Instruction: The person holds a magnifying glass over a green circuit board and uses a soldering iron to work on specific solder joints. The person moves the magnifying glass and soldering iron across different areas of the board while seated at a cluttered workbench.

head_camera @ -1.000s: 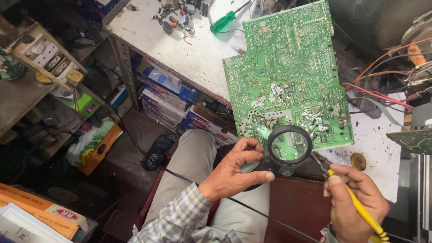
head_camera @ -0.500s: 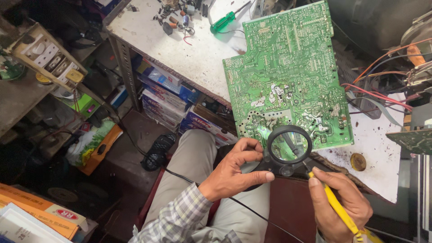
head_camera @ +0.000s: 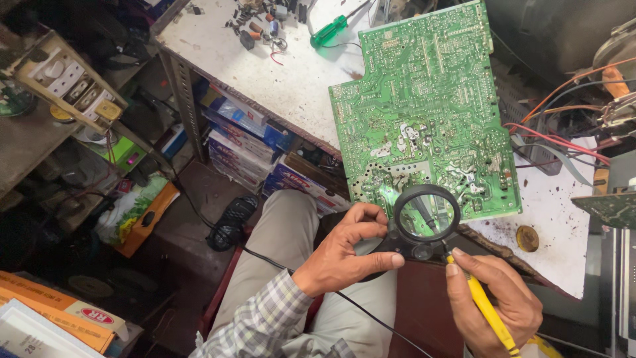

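A large green circuit board (head_camera: 424, 106) lies solder side up on the white workbench (head_camera: 278, 73), its near edge hanging over the bench front. My left hand (head_camera: 344, 255) grips the black handle of a round magnifying glass (head_camera: 426, 213) held over the board's near edge. My right hand (head_camera: 493, 298) holds a yellow-handled probe tool (head_camera: 483, 306) like a pen, its dark tip reaching under the lens toward the board.
A green screwdriver (head_camera: 331, 30) and several small loose parts (head_camera: 258, 26) lie at the bench's far end. Red and orange wires (head_camera: 563, 132) run to the right. Boxes (head_camera: 245, 136) are stacked under the bench. A switch panel (head_camera: 66, 83) stands at left. A small round brown tin (head_camera: 527, 238) sits near the board's corner.
My right hand with the yellow tool dipped slightly, then rose again with the tip under the lens. My left hand and the magnifying glass stayed put.
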